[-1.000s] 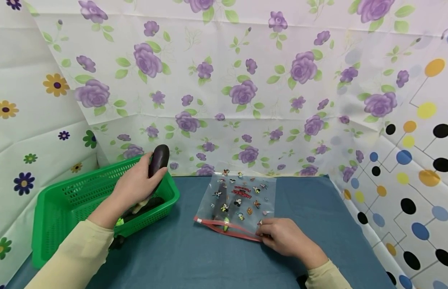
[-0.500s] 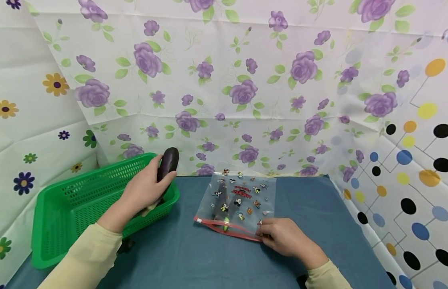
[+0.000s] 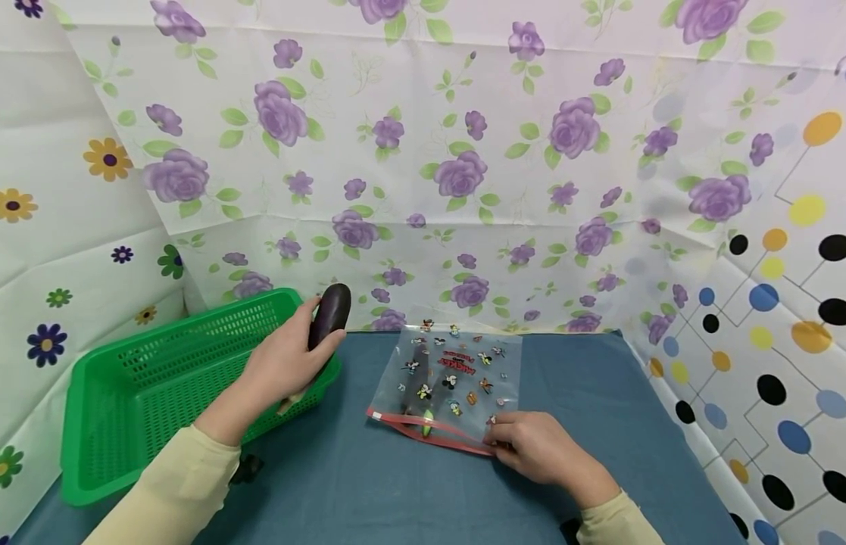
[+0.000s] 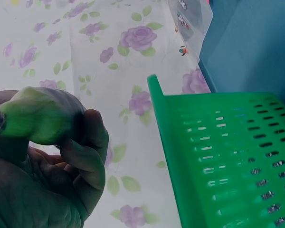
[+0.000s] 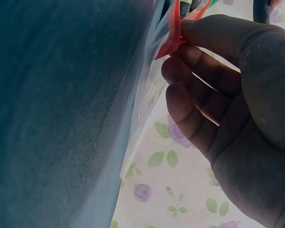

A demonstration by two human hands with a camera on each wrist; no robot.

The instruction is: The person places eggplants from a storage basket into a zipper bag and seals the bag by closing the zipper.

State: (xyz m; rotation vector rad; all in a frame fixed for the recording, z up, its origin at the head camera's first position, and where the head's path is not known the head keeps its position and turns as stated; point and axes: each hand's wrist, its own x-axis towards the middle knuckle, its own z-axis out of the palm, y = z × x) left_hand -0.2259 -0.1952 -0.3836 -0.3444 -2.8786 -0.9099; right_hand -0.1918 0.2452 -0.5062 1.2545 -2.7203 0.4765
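In the head view my left hand (image 3: 286,359) grips a dark purple eggplant (image 3: 330,314) over the right end of a green basket (image 3: 191,393). The eggplant tilts, rounded end up, its pale stem showing below the hand. Its green cap (image 4: 40,116) faces the left wrist camera. On the table lies a clear zip bag (image 3: 487,386) printed with cartoon figures, its red-edged mouth facing me. Another eggplant (image 3: 417,378) shows through the plastic, with a green tip near the mouth. My right hand (image 3: 541,446) pinches the bag's red edge (image 5: 173,33) at the right corner between thumb and fingers.
A blue cloth (image 3: 368,484) covers the table. Behind it hangs a white sheet with purple flowers (image 3: 457,174); a dotted sheet (image 3: 777,386) stands on the right. The basket fills the left side, its perforated wall (image 4: 228,156) close to my left hand.
My left hand has carried the eggplant rightward and slightly down. A dark eggplant seen in the basket below it a second ago is now out of sight. My right hand and the bag stay put.
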